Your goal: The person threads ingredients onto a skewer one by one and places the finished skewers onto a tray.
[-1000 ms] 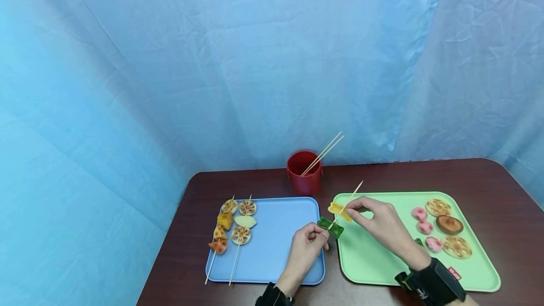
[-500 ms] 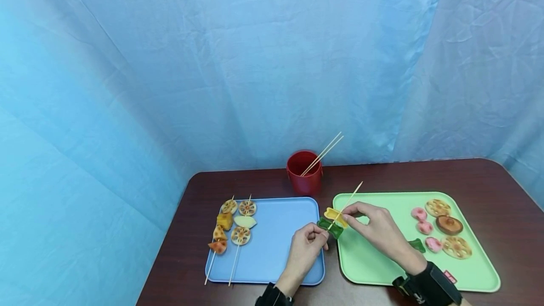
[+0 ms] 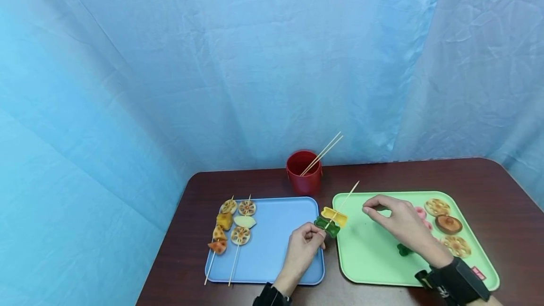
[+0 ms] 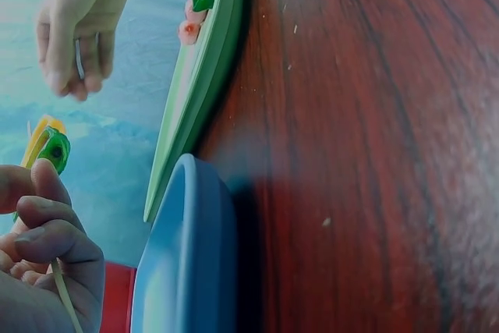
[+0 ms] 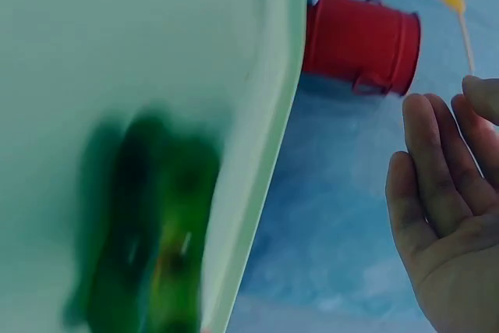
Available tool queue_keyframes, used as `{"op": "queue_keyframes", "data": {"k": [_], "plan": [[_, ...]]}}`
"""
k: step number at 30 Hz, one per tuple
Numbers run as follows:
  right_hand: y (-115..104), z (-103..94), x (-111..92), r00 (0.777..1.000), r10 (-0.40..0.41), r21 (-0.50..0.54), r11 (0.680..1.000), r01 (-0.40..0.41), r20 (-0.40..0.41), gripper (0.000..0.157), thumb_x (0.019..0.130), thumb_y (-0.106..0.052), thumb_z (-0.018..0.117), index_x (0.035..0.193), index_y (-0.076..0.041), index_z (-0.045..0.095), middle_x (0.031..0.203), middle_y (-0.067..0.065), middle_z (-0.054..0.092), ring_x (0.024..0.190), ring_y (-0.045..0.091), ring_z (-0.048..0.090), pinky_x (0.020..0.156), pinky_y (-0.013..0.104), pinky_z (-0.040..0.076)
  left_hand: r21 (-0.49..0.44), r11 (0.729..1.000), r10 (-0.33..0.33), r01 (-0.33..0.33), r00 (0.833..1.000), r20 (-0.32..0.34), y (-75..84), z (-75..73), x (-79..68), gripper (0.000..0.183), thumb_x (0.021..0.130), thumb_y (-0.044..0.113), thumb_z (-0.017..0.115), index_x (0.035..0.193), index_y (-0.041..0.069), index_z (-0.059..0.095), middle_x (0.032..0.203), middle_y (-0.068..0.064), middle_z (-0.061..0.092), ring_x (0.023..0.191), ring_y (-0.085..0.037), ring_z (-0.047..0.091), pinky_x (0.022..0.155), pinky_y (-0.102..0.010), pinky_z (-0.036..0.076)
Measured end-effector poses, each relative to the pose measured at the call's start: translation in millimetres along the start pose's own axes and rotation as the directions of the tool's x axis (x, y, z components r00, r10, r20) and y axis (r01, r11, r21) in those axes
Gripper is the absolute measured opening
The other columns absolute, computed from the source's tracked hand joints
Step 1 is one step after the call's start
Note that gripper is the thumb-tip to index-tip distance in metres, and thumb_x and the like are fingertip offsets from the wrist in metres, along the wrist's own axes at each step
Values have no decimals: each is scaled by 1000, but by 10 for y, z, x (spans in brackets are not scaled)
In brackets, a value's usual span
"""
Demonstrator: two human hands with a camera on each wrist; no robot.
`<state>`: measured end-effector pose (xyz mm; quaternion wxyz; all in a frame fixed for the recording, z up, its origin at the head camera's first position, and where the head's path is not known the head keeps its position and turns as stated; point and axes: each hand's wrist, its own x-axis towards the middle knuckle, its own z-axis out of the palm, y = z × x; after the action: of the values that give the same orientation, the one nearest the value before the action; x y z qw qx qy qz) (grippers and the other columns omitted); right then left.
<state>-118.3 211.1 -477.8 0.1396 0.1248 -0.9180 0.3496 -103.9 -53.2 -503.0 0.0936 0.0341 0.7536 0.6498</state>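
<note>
My left hand (image 3: 299, 251) pinches the lower part of a bamboo skewer (image 3: 352, 191), between the two trays. Threaded on it are a green pepper piece (image 3: 327, 226), just above my fingers, and a yellow pepper piece (image 3: 334, 216) right against it. The skewer's tip points up and to the right. Over the green tray (image 3: 361, 268) hovers my right hand (image 3: 401, 223), holding nothing, its thumb and index tip near each other. In the right wrist view its fingers (image 5: 440, 169) look fairly straight. Another green pepper piece (image 3: 404, 250) lies below that hand, partly hidden.
The green tray also bears lotus root slices (image 3: 437, 207), a brown mushroom-like cap (image 3: 448, 225) and pink pieces (image 3: 420, 212), partly covered by my right hand. Two filled skewers (image 3: 240, 235) lie on the blue tray (image 3: 280, 275). A red bucket (image 3: 303, 183) with two sticks stands behind.
The yellow pepper piece has slid down the skewer to the green one. My right hand has let go of it and moved right, over the green tray. My left hand keeps its grip.
</note>
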Motion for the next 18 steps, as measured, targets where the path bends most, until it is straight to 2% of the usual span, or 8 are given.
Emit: {"op": "queue_keyframes", "data": {"k": [5,12,18], "plan": [[198,-164,-41,995,45,-38,998,-42,90,8,97,-28,75,103,-23,77,95,-16,72,80,4,65,65,29,51,12,1000,-2,2,1000,-4,-15,-28,3,18,93,14,70,91,-3,71,65,2,64,57,-10,51,52,-20,32],[390,-339,-134,981,31,-87,996,-14,194,11,96,-25,76,106,-21,77,99,-15,72,90,10,70,73,35,56,11,1000,-1,2,1000,-21,-18,-62,-1,17,93,13,69,91,-4,70,67,-3,66,55,-7,50,52,-19,31],[521,-448,-243,961,33,-106,994,-4,276,12,95,-19,76,107,-21,77,99,-14,73,85,7,70,68,28,55,10,1000,-1,1,1000,-26,-26,-66,12,16,93,13,70,91,-3,71,67,-2,66,55,-6,48,52,-19,31]]}}
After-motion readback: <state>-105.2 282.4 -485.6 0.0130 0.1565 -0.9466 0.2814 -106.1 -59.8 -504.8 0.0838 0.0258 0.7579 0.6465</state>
